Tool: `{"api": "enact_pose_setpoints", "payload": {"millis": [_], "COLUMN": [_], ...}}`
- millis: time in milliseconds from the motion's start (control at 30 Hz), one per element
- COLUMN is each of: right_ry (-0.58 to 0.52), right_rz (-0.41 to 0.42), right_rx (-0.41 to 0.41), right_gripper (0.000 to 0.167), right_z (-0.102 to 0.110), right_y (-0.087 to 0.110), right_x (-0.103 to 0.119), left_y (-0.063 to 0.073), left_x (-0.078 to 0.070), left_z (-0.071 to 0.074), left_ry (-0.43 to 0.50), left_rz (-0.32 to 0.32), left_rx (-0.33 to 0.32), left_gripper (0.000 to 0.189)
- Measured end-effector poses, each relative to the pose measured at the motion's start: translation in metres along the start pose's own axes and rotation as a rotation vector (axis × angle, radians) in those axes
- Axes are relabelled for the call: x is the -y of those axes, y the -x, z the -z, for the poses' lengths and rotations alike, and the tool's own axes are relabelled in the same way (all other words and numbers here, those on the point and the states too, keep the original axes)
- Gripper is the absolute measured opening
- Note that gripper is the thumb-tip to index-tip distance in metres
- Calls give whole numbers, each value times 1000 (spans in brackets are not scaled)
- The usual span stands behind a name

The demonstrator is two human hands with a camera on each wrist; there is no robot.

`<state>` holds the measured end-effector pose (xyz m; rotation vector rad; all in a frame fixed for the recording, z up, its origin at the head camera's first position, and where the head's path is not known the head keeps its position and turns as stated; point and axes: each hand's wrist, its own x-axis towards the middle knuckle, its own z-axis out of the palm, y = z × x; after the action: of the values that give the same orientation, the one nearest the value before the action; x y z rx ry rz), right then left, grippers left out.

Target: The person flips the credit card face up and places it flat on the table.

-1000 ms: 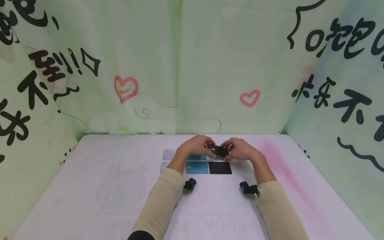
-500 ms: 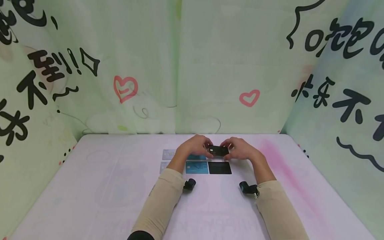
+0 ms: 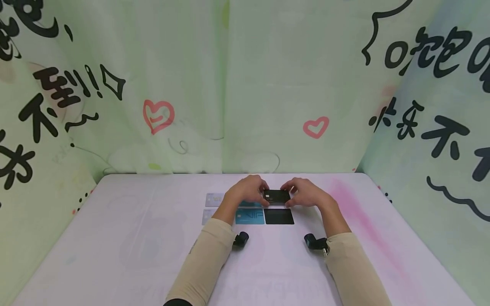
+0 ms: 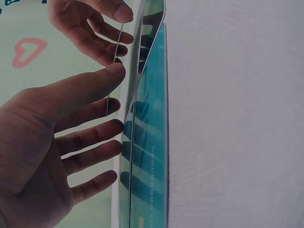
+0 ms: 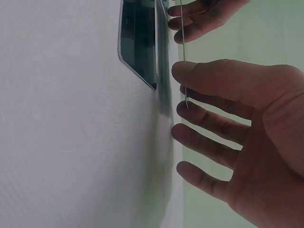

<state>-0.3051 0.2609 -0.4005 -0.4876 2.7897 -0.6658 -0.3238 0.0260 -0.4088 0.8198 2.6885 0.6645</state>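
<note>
Both hands hold a black bank card [image 3: 277, 196] just above the table, behind another black card [image 3: 279, 216] that lies flat. My left hand [image 3: 250, 189] pinches its left end between thumb and a finger. The right hand [image 3: 305, 193] pinches the opposite end. In the left wrist view the raised card [image 4: 119, 40] appears as a thin edge, with the left hand [image 4: 57, 128] on its near end. The right wrist view likewise shows the card [image 5: 184, 42] edge-on, above the tabletop, with the right hand's [image 5: 247, 123] other fingers spread and touching nothing.
A blue VIP card [image 3: 250, 216] lies left of the flat black card. Behind it another blue card [image 3: 250, 204] is partly covered by the left hand. Two pale cards [image 3: 214, 199] lie further left, partly behind the forearm. A printed curtain [image 3: 268, 85] encloses the table [image 3: 134, 255].
The held black card has gone from tilted to nearly level with the row and shifted slightly left. Both hands keep their pinch. The head view has tipped up slightly.
</note>
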Motion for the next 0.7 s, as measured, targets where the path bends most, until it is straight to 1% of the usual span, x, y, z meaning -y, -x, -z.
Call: {"api": "enact_pose_setpoints", "payload": {"millis": [300,433,567,700], "right_ry": [-9,-10,4,17], "right_rz": [-11,-17,-4,5], "right_rx": [2,8,6,-4], "right_gripper": [55,54,54,55], "right_z": [-1,-3,-2,-1], "right_y": [0,0,1,0], "right_x": [0,1,1,1], "left_y": [1,2,1,-1], "left_x": [0,-1,-1,0], "left_z": [-2,-3,-4,-3], "left_ry": [-25,-30,-40,-52], "left_rz": [22,32,33,26], "left_rx": [-10,-5,0,-8], "left_gripper": [52,53,52,52]}}
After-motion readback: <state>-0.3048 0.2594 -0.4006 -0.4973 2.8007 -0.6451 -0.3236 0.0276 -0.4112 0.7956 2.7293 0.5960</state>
